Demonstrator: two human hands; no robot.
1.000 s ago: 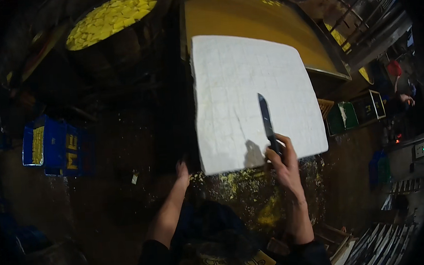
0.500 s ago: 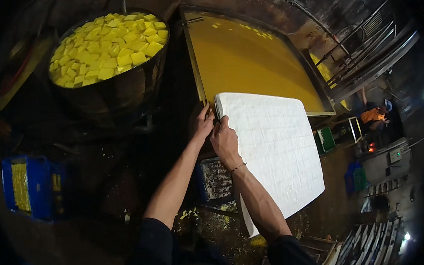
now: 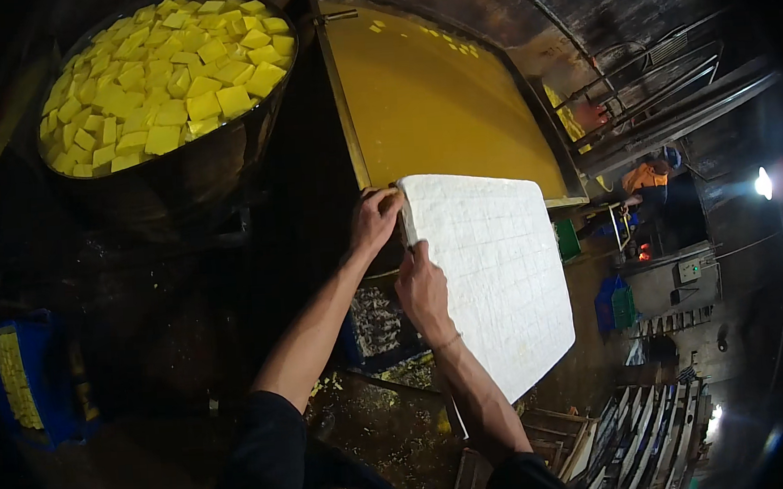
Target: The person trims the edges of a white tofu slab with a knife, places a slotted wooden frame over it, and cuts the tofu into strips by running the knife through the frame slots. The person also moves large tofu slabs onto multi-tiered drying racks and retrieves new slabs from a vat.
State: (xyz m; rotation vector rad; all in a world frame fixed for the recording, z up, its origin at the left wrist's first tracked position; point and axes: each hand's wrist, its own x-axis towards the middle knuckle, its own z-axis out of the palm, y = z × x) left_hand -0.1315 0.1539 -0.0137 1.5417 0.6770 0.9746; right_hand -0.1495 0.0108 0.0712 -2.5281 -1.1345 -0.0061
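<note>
A large white slab (image 3: pixel 501 269), marked with a grid like scored tofu, lies tilted at the near edge of a vat of yellow-brown liquid. My left hand (image 3: pixel 374 223) is closed at the slab's far left corner, fingertips pressed against the edge. Nearer to me, my right hand (image 3: pixel 423 287) is closed on the same left edge, its thumb pointing away along it. The fingers under the slab are hidden, and so is whatever supports it.
The vat's rim (image 3: pixel 346 113) stands ahead. Far left, a dark barrel (image 3: pixel 199 180) brims with yellow blocks (image 3: pixel 158 93). A blue crate (image 3: pixel 46 391) stands at the left, a dark crate (image 3: pixel 384 335) below my hands. Metal rails (image 3: pixel 670 115) and a person in orange (image 3: pixel 643 180) are at the right.
My right hand has slid along the slab's left edge toward me. My left fingers have curled in at the far corner. The whole view has shifted, carrying the barrel up and left.
</note>
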